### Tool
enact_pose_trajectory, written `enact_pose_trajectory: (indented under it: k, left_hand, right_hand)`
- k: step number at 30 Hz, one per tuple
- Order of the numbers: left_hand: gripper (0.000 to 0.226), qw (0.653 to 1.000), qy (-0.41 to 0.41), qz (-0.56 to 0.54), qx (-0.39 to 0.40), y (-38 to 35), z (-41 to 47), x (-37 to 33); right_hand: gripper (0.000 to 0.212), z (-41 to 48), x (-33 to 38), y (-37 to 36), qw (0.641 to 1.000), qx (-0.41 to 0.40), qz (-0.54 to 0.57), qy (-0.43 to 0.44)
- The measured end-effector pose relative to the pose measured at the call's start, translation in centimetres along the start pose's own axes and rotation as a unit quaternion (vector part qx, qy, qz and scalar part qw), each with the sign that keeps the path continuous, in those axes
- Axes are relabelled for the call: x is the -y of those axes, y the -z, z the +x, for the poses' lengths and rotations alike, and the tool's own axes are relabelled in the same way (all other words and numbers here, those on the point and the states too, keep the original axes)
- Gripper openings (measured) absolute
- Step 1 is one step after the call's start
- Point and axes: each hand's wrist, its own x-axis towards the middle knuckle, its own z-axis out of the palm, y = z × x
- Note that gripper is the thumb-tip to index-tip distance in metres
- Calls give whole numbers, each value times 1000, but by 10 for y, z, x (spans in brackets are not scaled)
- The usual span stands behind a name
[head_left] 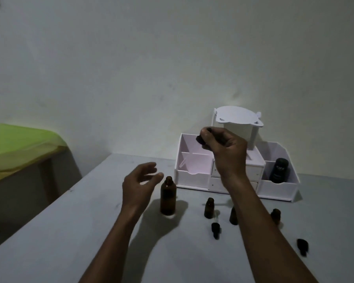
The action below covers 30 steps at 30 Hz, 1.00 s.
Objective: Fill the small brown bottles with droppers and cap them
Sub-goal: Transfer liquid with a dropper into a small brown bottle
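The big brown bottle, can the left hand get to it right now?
Probably yes: the left hand hovers open just beside the big brown bottle, and nothing stands between them.

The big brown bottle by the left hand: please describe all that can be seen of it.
The big brown bottle is dark amber, glass by its look, with a round body and a narrow, uncapped neck. It stands upright on the grey table. The left hand hovers open beside its neck, apparently not touching.

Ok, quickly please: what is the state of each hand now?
Left hand: open, holding nothing.
Right hand: raised, its fingertips pinch a small dark cap.
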Motion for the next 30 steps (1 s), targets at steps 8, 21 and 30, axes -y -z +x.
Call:
enact_pose_trajectory:
  k: [8,21,30]
  left_hand:
    - [37,959,154,-142,191,5,-20,13]
    - [43,964,164,-105,183,1,-13,20]
    - [38,959,171,-136,181,3,-16,17]
  right_hand:
    - [7,-12,-25,-23,999,34,-5,-23]
    - [14,-24,-54,-39,977,162,-140,-25]
    - [14,-29,-78,-37,955,209,-198,-70]
